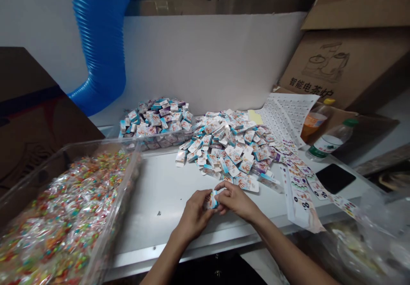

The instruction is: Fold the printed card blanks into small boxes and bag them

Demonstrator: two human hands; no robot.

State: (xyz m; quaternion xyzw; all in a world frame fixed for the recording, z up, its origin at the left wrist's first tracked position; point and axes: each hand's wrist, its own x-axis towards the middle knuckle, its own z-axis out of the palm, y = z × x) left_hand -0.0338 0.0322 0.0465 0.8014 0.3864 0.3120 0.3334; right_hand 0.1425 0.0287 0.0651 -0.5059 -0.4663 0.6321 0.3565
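Note:
My left hand (pixel 194 214) and my right hand (pixel 235 199) meet low at the middle of the white table (pixel 153 199), both pinching a small white and blue printed carton (pixel 211 200). Its shape is partly hidden by my fingers. Just beyond my right fingers lies a loose heap of similar cartons (pixel 229 146). More cartons are piled in a clear tray (pixel 160 139) further back. To my left stands a clear plastic bin (pixel 96 146) full of colourful wrapped sweets (pixel 60 208).
Strips of printed labels (pixel 299 195) trail over the table's right side, near a black phone (pixel 335 178). Several plastic bottles (pixel 329 140) stand beyond them. A cardboard box (pixel 342 67) and a blue corrugated hose (pixel 101 33) are at the back.

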